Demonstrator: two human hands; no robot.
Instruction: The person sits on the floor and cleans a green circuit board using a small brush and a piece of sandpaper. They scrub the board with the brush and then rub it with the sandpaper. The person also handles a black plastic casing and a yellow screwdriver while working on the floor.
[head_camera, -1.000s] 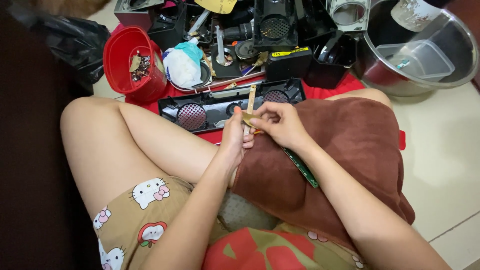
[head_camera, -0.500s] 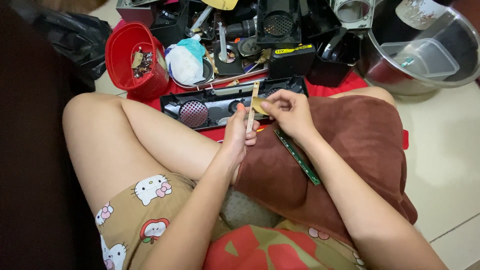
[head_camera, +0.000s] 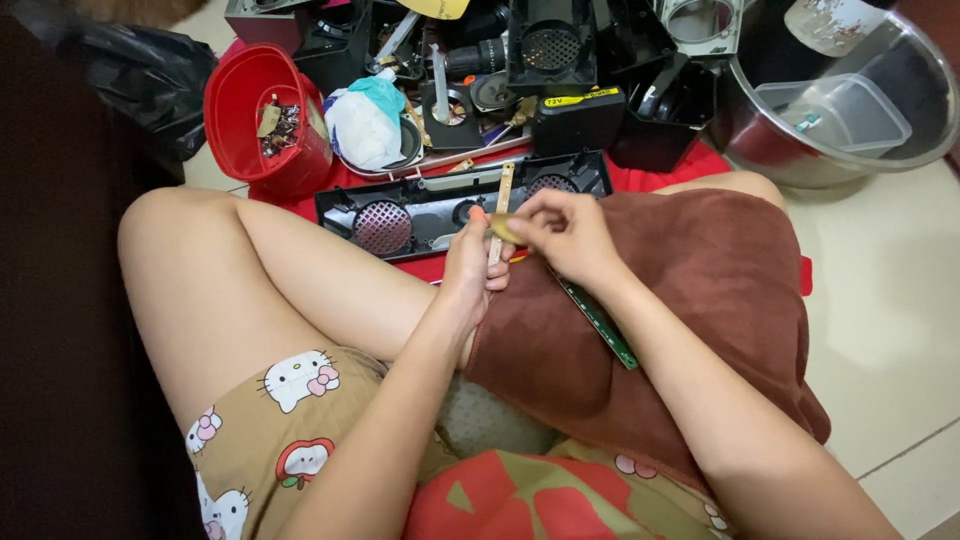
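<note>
Since a second ago your hands have drifted slightly toward the black speaker panel (head_camera: 460, 205); the narrow tan strip (head_camera: 501, 205) stays upright. Your left hand (head_camera: 468, 268) has its fingers clamped on the strip's lower end. Your right hand (head_camera: 565, 235) pinches a small yellowish piece (head_camera: 503, 228) against it. Strip's long axis points away from you, over the panel. Green circuit board (head_camera: 598, 322) lies on the brown towel (head_camera: 700, 300), below your right wrist.

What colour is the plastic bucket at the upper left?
Red; the round plastic bucket shows best in the head view.
</note>
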